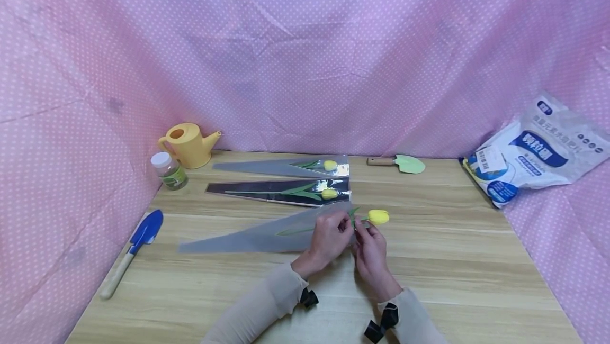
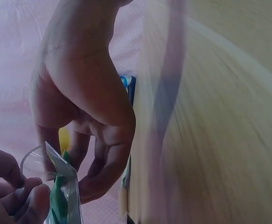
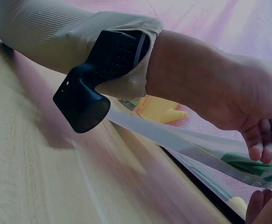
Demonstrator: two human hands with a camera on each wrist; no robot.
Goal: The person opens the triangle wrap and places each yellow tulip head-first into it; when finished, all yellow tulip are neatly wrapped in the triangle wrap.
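A yellow artificial tulip [image 1: 378, 217] has its stem and part of its green leaves inside a translucent plastic flower sleeve [image 1: 248, 235], with the bloom outside the wide end. My left hand [image 1: 331, 238] pinches the sleeve's edge at the mouth; its fingertips [image 2: 35, 200] show on the clear film in the left wrist view. My right hand [image 1: 371, 256] holds the tulip by its stem and leaves just below the bloom, right at the sleeve's mouth. Green leaves [image 3: 252, 163] show through the film beneath the left hand in the right wrist view.
Behind lie two sleeved yellow tulips, one in a dark-backed sleeve [image 1: 271, 191], one in a clear sleeve [image 1: 267, 167]. Around are a yellow watering can [image 1: 190, 145], a white-capped jar [image 1: 170, 172], a blue trowel [image 1: 146, 228], a green trowel [image 1: 409, 164] and a white bag [image 1: 538, 148].
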